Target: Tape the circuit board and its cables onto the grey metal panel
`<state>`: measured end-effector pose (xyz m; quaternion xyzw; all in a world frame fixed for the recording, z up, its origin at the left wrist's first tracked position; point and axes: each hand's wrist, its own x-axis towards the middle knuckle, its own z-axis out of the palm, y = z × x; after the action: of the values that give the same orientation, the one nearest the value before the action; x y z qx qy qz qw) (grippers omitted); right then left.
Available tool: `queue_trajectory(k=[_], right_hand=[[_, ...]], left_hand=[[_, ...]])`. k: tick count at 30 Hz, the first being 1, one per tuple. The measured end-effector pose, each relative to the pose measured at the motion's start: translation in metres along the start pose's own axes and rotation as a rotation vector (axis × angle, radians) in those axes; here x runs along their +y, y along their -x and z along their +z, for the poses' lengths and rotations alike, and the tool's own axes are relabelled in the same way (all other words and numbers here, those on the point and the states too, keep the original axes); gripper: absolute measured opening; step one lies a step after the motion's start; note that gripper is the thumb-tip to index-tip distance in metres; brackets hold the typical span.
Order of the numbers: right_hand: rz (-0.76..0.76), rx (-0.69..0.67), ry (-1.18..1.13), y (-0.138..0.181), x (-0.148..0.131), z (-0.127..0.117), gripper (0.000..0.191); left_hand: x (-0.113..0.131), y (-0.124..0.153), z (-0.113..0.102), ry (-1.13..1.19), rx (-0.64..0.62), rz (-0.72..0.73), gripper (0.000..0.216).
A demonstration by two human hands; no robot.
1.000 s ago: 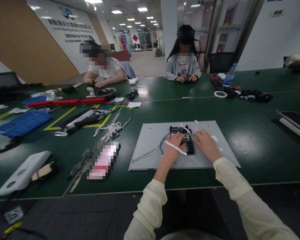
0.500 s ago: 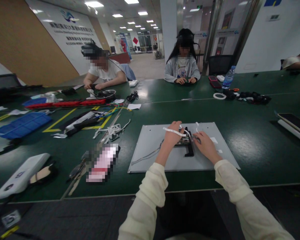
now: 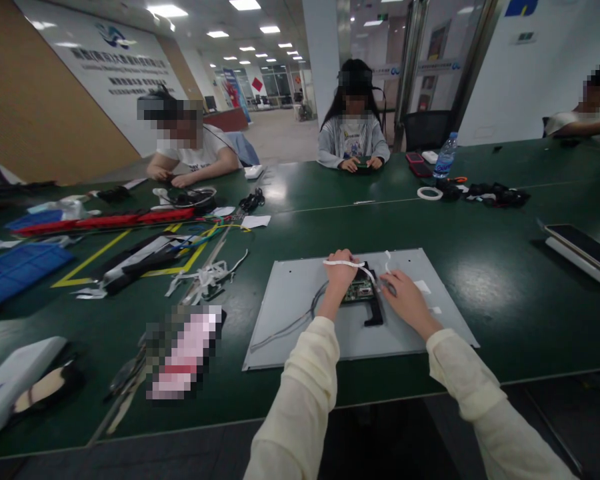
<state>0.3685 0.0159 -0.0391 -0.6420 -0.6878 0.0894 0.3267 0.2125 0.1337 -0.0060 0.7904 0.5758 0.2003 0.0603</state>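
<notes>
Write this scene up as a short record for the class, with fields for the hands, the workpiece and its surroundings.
Left hand: at the far side of the black frame; grip unclear
White strip: across the left hand
Right hand: right of the frame, grey thing at its fingers, too small to identify
Workpiece: black frame, green circuit board
Support: grey panel on green table
Nearby: tangled white strips, left of panel
Far side: bottle, upright

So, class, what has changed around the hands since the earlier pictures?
The left hand has moved away from the wearer, to the far side of the black frame, uncovering more of the green circuit board. Its grip is hidden. The right hand stays at the frame's right side, and the grey panel lies beneath as before.
</notes>
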Motion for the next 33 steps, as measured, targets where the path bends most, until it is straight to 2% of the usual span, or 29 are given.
queue_trajectory(k=[4,7,10,12,15,17,20,24,26,33], right_hand=[[-0.002,-0.004,0.015,0.000,0.000,0.002,0.032],[-0.001,-0.003,0.014,0.000,0.001,0.003,0.031],[0.000,0.004,-0.008,0.000,0.001,0.003,0.032],[0.005,0.015,-0.025,-0.001,0.000,0.003,0.034],[0.009,0.037,-0.055,-0.001,-0.001,0.002,0.035],[0.013,0.056,-0.086,-0.001,-0.002,0.001,0.036],[0.030,0.081,-0.131,0.000,-0.004,-0.001,0.035],[0.032,0.063,-0.129,0.000,-0.003,-0.001,0.024],[0.029,0.056,-0.118,0.000,-0.003,0.000,0.021],[-0.015,0.048,-0.090,0.002,-0.007,-0.001,0.033]], left_hand=[[-0.003,0.000,-0.003,0.040,0.017,0.009,0.006],[-0.003,0.000,-0.008,0.145,0.110,0.071,0.005],[0.002,-0.002,-0.013,0.388,0.192,0.201,0.005],[0.007,-0.003,-0.016,0.581,0.192,0.238,0.006],[0.016,-0.003,-0.021,0.851,0.162,0.201,0.006],[0.019,-0.002,-0.023,0.945,0.152,0.159,0.008],[0.015,-0.002,-0.021,0.886,0.142,0.132,0.007],[0.002,0.000,-0.008,0.595,0.112,0.160,0.006],[-0.003,0.002,-0.002,0.523,0.110,0.160,0.007],[-0.001,0.008,-0.002,0.394,0.128,0.120,0.011]])
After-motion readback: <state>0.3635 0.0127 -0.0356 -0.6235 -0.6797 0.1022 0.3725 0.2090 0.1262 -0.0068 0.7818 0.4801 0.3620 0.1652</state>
